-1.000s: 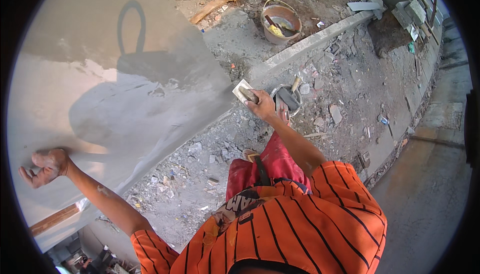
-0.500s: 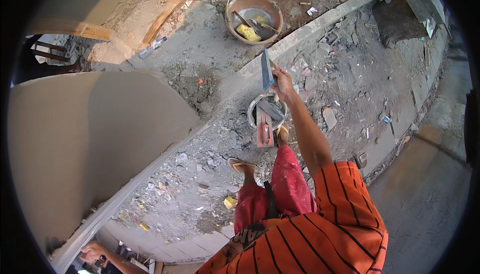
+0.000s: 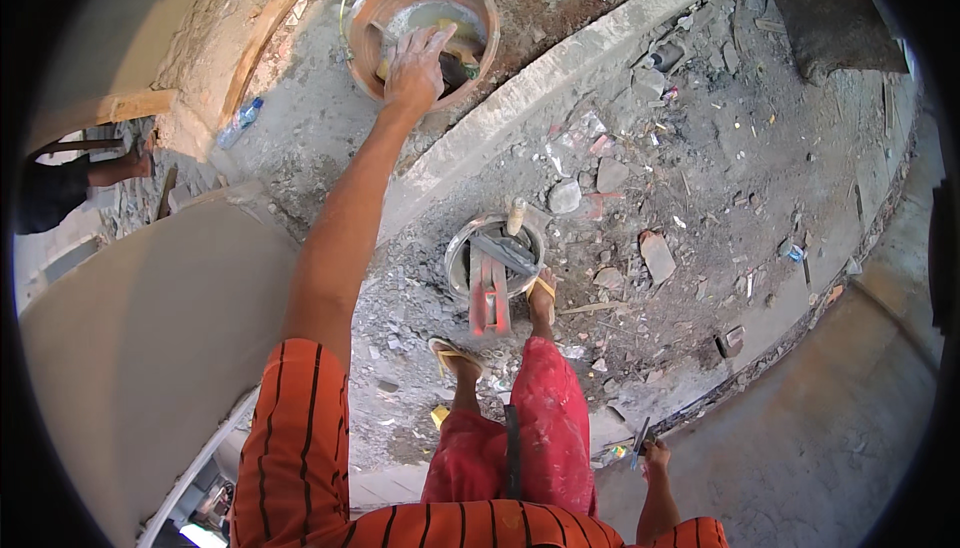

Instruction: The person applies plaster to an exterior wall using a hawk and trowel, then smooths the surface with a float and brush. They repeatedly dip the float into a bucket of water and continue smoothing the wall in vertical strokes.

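My left hand [image 3: 412, 70] reaches over the terracotta-coloured bucket [image 3: 480, 10], fingers stretched and apart, above the murky water inside. Beneath and beside it show bits of a yellow sponge [image 3: 382, 69], partly hidden by the hand. My right hand [image 3: 656, 453], far down at the lower right, is closed around a flat trowel [image 3: 641, 438], seen nearly edge-on near the grey surface. Between my arms and beyond my feet stands a mortar bucket [image 3: 456, 260]. A float with a red handle [image 3: 490, 310] and a grey blade [image 3: 505, 251] lie across it.
A smooth plastered wall [image 3: 150, 348] fills the left. A concrete kerb [image 3: 560, 68] runs diagonally past the terracotta bucket. Rubble and stone pieces [image 3: 657, 256] cover the ground. A plastic bottle [image 3: 240, 122] lies by a timber [image 3: 270, 38]; another person's leg [image 3: 115, 170] shows at far left.
My left hand has gone from the wall's edge at lower left to over the terracotta bucket. My right hand has drawn back from above the mortar bucket to the lower right, trowel still held.
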Tool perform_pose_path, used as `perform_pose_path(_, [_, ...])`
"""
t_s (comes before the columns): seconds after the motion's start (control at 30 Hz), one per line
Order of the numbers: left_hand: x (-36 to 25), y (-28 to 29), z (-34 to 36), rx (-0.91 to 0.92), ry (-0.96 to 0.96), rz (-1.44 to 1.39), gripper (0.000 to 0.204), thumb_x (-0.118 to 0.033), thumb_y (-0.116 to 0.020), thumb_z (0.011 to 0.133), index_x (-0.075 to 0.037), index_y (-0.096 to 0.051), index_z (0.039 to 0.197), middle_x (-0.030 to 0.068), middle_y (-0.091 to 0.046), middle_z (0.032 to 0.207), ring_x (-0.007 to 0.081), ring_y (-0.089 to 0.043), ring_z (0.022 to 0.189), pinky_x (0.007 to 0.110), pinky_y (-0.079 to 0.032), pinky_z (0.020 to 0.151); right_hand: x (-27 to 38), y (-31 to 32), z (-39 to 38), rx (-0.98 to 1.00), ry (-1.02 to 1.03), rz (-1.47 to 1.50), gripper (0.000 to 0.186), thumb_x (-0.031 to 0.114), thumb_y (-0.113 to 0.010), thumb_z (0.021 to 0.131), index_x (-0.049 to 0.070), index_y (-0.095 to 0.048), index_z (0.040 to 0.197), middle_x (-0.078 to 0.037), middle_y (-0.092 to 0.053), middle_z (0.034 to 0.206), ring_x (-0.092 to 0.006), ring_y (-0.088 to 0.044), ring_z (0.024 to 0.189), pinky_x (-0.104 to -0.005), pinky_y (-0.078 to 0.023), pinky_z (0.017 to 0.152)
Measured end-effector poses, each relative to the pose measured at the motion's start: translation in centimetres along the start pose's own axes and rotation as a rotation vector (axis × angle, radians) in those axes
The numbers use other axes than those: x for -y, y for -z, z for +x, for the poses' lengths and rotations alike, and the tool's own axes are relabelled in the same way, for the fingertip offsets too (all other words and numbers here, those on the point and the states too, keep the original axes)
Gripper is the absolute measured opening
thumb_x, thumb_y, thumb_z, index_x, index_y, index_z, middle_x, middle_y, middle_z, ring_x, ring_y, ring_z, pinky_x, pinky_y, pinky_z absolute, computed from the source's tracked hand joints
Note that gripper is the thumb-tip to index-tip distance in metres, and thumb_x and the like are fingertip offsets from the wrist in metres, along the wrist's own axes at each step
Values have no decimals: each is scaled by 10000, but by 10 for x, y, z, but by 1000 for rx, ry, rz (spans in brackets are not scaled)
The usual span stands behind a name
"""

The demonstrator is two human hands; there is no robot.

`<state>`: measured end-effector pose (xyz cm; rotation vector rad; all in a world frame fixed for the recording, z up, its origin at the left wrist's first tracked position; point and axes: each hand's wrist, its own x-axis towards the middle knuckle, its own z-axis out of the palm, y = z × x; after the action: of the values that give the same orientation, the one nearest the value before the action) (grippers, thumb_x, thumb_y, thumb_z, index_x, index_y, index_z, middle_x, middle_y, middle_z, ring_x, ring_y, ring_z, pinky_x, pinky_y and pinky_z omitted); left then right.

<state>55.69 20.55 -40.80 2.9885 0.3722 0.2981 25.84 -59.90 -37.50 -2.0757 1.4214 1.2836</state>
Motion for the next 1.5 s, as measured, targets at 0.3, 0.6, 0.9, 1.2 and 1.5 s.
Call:
perform_pose_path(0.3, [-24,-35,25,-43,281,-451,228,-186,-650,845,-96,-651,1054,83,-664,990,250,-631,862,361,-491,792,-94,-86,22,-129,40,723,190,110,-603,771,62,-610,955,-32,-610,737,-131,-573,598,-286,-440,477])
perform_pose_path(0.6, [-101,167,-178,-283,743,-1564,265,-165,-639,885,-28,-568,1101,79,-592,972,175,-608,794,355,-542,709,262,-261,-130,1090,505,1306,261,220,-441,956,8,-571,1033,-73,-642,894,-200,-640,764,-328,-564,668])
perform_pose_path(0.9, [-64,259,-529,-291,992,-1702,262,-154,-617,897,-36,-540,1118,81,-573,1021,177,-610,826,352,-545,724,114,-366,-340,1436,554,927,285,224,-435,965,-6,-562,1078,-87,-638,946,-173,-642,802,-309,-564,689])
perform_pose_path(1.2, [1,368,-735,-447,1121,-1377,206,-150,-625,892,-57,-570,1068,63,-567,1035,151,-579,908,346,-555,766,-14,-444,-425,1051,868,910,300,234,-579,907,-2,-555,1091,-49,-619,935,-138,-594,803,-285,-506,729])
perform_pose_path(1.5, [46,390,-766,-408,1109,-1297,279,-159,-623,894,-57,-525,1134,75,-580,1054,138,-577,932,332,-513,795,-24,-468,-695,443,1648,1119,435,117,-677,761,21,-469,1131,-152,-515,1013,-303,-526,935,-390,-437,799])
